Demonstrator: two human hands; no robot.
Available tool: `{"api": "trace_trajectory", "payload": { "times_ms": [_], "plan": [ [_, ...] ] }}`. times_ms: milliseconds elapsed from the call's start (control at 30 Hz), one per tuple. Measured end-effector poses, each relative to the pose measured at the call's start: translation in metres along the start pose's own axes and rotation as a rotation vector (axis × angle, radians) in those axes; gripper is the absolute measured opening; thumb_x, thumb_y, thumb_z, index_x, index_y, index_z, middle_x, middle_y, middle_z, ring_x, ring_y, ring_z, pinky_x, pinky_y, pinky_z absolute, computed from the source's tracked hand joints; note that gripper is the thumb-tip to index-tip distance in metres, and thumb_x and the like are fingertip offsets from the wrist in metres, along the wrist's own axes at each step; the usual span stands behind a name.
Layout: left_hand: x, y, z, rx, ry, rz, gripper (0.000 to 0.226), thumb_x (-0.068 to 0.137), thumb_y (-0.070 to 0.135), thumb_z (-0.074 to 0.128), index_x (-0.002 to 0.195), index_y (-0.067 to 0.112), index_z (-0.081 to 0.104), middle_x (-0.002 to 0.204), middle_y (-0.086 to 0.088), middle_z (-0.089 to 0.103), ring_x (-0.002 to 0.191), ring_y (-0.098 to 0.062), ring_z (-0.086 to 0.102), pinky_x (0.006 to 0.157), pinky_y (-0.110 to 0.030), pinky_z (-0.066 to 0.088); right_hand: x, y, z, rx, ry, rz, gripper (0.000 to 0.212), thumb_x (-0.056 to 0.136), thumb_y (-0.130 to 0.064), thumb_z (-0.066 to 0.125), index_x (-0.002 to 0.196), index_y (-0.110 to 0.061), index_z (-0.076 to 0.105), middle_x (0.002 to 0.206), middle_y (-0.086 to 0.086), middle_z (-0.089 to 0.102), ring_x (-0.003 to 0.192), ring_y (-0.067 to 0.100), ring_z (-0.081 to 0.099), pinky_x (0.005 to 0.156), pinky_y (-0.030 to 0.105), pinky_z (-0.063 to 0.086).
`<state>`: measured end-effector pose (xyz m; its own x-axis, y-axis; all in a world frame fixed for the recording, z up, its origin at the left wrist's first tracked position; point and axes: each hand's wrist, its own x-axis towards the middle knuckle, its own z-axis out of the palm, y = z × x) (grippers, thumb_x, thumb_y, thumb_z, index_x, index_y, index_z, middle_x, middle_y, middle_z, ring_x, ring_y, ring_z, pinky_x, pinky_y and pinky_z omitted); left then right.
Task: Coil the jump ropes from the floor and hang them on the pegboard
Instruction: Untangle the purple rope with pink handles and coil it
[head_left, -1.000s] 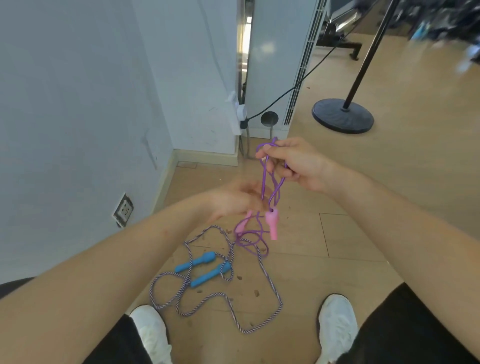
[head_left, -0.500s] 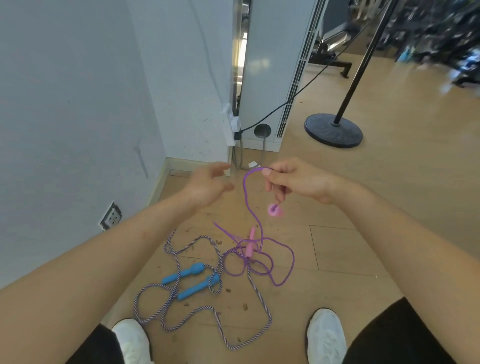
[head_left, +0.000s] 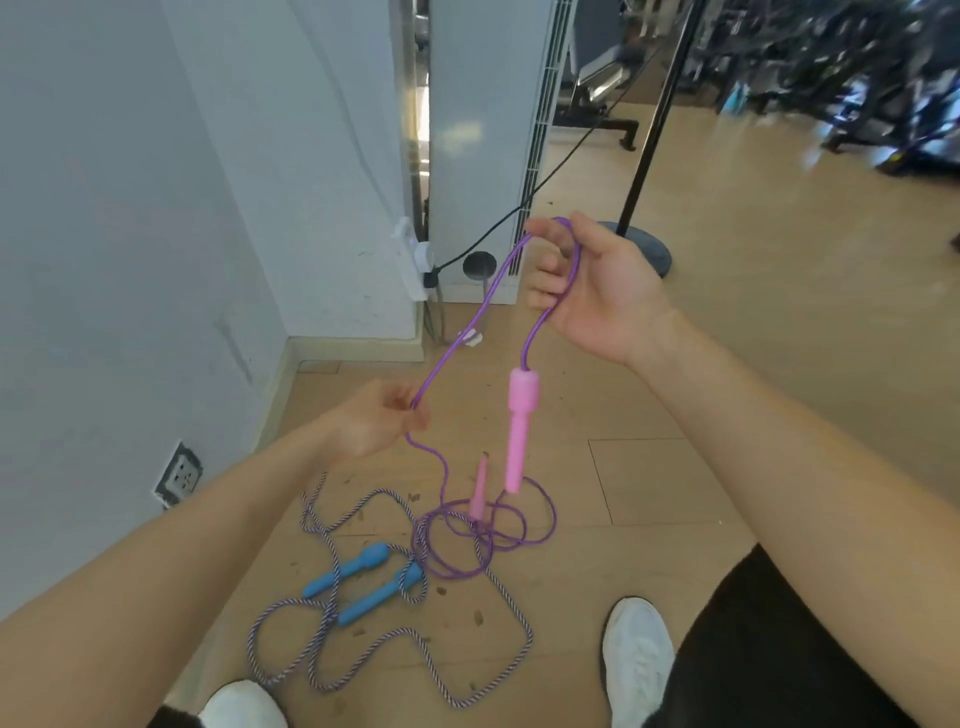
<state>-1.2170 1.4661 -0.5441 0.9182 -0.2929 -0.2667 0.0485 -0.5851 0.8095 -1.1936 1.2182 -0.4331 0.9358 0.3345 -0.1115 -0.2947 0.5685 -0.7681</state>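
A purple jump rope (head_left: 470, 332) with pink handles runs between my hands. My right hand (head_left: 592, 291), raised palm up, holds the rope looped over its fingers, and one pink handle (head_left: 519, 431) hangs below it. My left hand (head_left: 376, 421), lower and to the left, pinches the same rope. From there the rope drops to loose purple coils (head_left: 467, 540) on the floor, where the second pink handle (head_left: 479, 491) stands on end. A striped rope (head_left: 426, 654) with two blue handles (head_left: 363, 584) sprawls on the floor beside my left shoe.
White walls meet in a corner at the left, with a wall socket (head_left: 179, 475) low down. A white cabinet and a black cable stand ahead. A black stand's round base (head_left: 652, 249) sits behind my right hand. My white shoes (head_left: 636, 654) stand on the wooden floor. No pegboard in view.
My right hand has risen and turned palm up, lifting the rope and one pink handle. My left hand, open half a second ago, now pinches the rope lower down.
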Motion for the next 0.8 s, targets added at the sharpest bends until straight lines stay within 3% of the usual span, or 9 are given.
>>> {"api": "trace_trajectory", "payload": {
  "times_ms": [133, 233, 300, 367, 467, 533, 600, 733, 800],
  "plan": [
    [-0.006, -0.020, -0.017, 0.234, -0.085, 0.005, 0.015, 0.099, 0.007, 0.055, 0.091, -0.002, 0.064, 0.080, -0.005, 0.058, 0.070, -0.013, 0.049, 0.058, -0.007, 0.038, 0.001, -0.014, -0.010, -0.089, 0.075, 0.025, 0.047, 0.104, -0.041, 0.035, 0.132, -0.013, 0.060, 0.071, 0.003, 0.046, 0.058, 0.019, 0.040, 0.063, 0.032, 0.042],
    [-0.011, -0.042, -0.056, 0.345, -0.142, -0.023, 0.022, 0.101, 0.017, 0.055, 0.090, 0.003, 0.068, 0.079, -0.003, 0.065, 0.076, -0.014, 0.058, 0.070, -0.011, 0.044, 0.006, -0.020, -0.020, -0.287, 0.137, 0.081, 0.035, 0.103, -0.035, 0.038, 0.102, -0.013, 0.066, 0.066, -0.005, 0.019, 0.051, 0.013, 0.019, 0.050, 0.026, 0.028],
    [-0.010, -0.058, -0.089, 0.347, -0.020, -0.066, 0.027, 0.101, 0.023, 0.055, 0.085, 0.010, 0.072, 0.078, -0.005, 0.069, 0.082, -0.025, 0.067, 0.086, -0.028, 0.051, 0.009, -0.022, -0.027, -0.388, 0.199, 0.118, 0.034, 0.103, -0.033, 0.042, 0.077, -0.018, 0.057, 0.059, -0.007, 0.018, 0.045, 0.010, 0.018, 0.045, 0.024, 0.022],
    [-0.010, -0.070, -0.115, 0.213, 0.250, -0.153, 0.026, 0.100, 0.020, 0.056, 0.083, 0.010, 0.072, 0.075, -0.010, 0.066, 0.077, -0.031, 0.069, 0.091, -0.044, 0.053, 0.009, -0.020, -0.032, -0.539, 0.216, 0.185, 0.035, 0.102, -0.035, 0.046, 0.072, -0.019, 0.051, 0.054, -0.008, 0.024, 0.043, 0.009, 0.021, 0.046, 0.024, 0.021],
    [-0.013, -0.085, -0.138, 0.095, 0.598, -0.307, 0.020, 0.098, 0.014, 0.056, 0.091, 0.005, 0.072, 0.076, -0.008, 0.058, 0.049, -0.023, 0.068, 0.063, -0.031, 0.061, 0.007, -0.010, -0.036, -0.751, 0.181, 0.309, 0.032, 0.101, -0.037, 0.051, 0.073, -0.020, 0.050, 0.057, -0.007, 0.025, 0.047, 0.009, 0.025, 0.053, 0.025, 0.023],
    [-0.020, -0.093, -0.144, 0.021, 0.669, -0.412, 0.018, 0.096, 0.015, 0.062, 0.098, 0.000, 0.071, 0.076, -0.010, 0.054, 0.045, -0.023, 0.062, 0.044, -0.026, 0.057, 0.009, -0.005, -0.037, -0.796, 0.187, 0.360, 0.031, 0.099, -0.038, 0.055, 0.074, -0.021, 0.050, 0.056, -0.008, 0.025, 0.046, 0.008, 0.026, 0.052, 0.023, 0.024],
    [-0.024, -0.099, -0.142, -0.039, 0.697, -0.465, 0.025, 0.092, 0.019, 0.071, 0.102, -0.004, 0.068, 0.077, -0.012, 0.052, 0.055, -0.026, 0.055, 0.039, -0.025, 0.055, 0.012, -0.003, -0.038, -0.806, 0.213, 0.394, 0.030, 0.099, -0.038, 0.056, 0.075, -0.021, 0.051, 0.055, -0.009, 0.026, 0.045, 0.008, 0.026, 0.052, 0.022, 0.025],
    [-0.020, -0.088, -0.136, 0.087, 0.736, -0.377, 0.027, 0.087, 0.028, 0.076, 0.089, 0.002, 0.068, 0.074, -0.013, 0.061, 0.057, -0.028, 0.053, 0.069, -0.042, 0.058, 0.019, 0.001, -0.041, -0.679, 0.332, 0.329, 0.028, 0.104, -0.031, 0.047, 0.078, -0.020, 0.052, 0.053, -0.009, 0.026, 0.043, 0.007, 0.022, 0.048, 0.021, 0.021],
    [-0.017, -0.075, -0.129, 0.165, 0.684, -0.323, 0.023, 0.084, 0.030, 0.077, 0.080, 0.008, 0.069, 0.072, -0.012, 0.066, 0.058, -0.026, 0.054, 0.069, -0.040, 0.051, 0.023, 0.004, -0.039, -0.568, 0.392, 0.249, 0.025, 0.104, -0.023, 0.041, 0.086, -0.016, 0.057, 0.057, -0.007, 0.027, 0.046, 0.008, 0.022, 0.050, 0.022, 0.021]
  ]
}}
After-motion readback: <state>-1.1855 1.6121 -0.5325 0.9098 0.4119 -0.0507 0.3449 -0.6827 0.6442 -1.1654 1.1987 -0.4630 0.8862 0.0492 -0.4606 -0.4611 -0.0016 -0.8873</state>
